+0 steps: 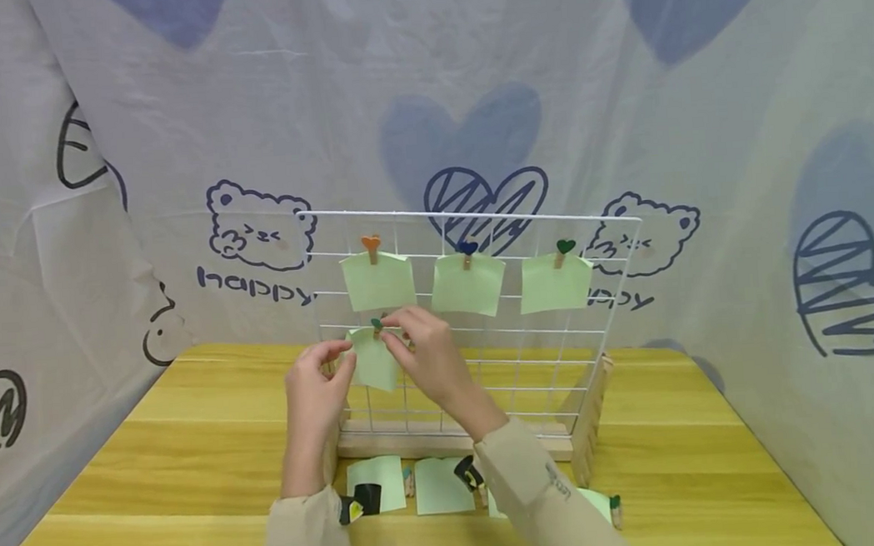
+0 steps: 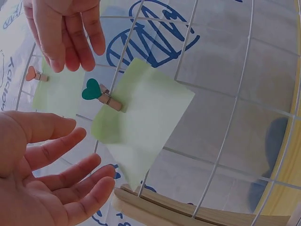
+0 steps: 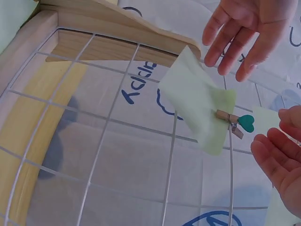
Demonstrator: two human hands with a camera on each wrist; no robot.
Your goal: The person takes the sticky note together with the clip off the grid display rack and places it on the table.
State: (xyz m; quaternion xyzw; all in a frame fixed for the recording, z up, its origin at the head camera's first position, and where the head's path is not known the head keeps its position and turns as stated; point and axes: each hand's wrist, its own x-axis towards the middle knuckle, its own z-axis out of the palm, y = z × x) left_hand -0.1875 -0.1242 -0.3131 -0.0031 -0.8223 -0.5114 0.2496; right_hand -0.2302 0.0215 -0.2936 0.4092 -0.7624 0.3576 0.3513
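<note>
A pale green paper note (image 1: 373,367) hangs on a white wire grid (image 1: 488,376), held by a small wooden clothespin (image 2: 109,100) topped with a green heart. My left hand (image 1: 318,387) is at the note's left edge, fingers loosely bent and apart from the paper in the left wrist view. Close to the clothespin on the other side is my right hand (image 1: 433,352); the right wrist view shows a gap between its fingers (image 3: 263,150) and the green heart. Neither hand holds anything.
Along the grid's upper part hang three more notes (image 1: 379,285) under orange, blue and green heart clothespins. Wooden feet (image 1: 592,414) support the grid on a yellow wood-grain table (image 1: 192,438). Before it lie several notes (image 1: 442,486), clothespins and black curled pieces (image 1: 368,498), partly behind the sleeves.
</note>
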